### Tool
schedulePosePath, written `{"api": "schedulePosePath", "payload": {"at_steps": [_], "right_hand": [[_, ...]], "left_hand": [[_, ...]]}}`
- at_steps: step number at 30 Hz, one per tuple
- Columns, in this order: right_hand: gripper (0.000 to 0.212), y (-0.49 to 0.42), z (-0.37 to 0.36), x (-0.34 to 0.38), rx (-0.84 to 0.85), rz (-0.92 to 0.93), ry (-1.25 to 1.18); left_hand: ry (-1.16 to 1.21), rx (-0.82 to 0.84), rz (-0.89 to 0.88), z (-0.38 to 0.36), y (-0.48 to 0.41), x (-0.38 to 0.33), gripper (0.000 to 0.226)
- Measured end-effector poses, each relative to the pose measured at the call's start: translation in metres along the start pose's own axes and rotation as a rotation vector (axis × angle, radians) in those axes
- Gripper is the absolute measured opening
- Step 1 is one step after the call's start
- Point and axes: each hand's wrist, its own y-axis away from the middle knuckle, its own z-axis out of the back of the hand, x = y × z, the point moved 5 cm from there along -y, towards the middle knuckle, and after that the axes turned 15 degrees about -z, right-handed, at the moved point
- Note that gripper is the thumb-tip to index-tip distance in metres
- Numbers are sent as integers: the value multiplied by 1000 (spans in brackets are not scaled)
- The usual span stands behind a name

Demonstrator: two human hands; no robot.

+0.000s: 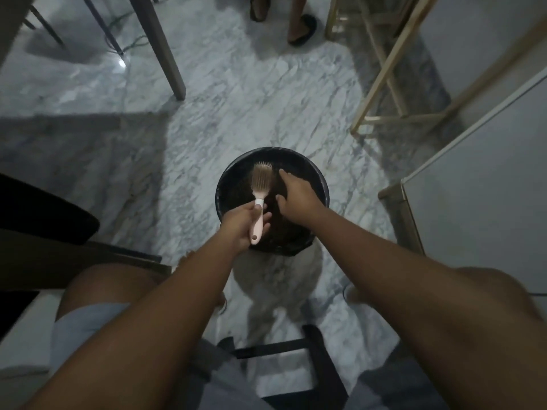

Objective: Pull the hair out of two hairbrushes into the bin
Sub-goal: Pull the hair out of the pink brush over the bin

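Note:
A pink-handled hairbrush [260,184] with a tan bristle head is held over a round black bin [321,184] lined with a dark bag. My left hand [241,226] grips the brush by its handle, the head pointing away from me. My right hand [296,193] hovers over the bin just right of the brush head, fingers spread and curved downward. Whether it holds any hair is too dark to tell. Only one brush is in view.
The bin stands on a marble floor [207,119]. A table leg [165,54] is at the back left, a wooden frame [381,84] at the back right, a white cabinet [479,179] at the right. Another person's feet [299,28] stand at the far end. A dark stool [313,350] sits beneath me.

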Motion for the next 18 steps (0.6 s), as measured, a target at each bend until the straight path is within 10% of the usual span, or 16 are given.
{"api": "schedulePosePath", "payload": {"at_steps": [18], "right_hand": [[12, -66, -24, -20, -171, 37, -285]], "left_hand": [[-95, -77, -130, 27, -66, 34, 25]]}}
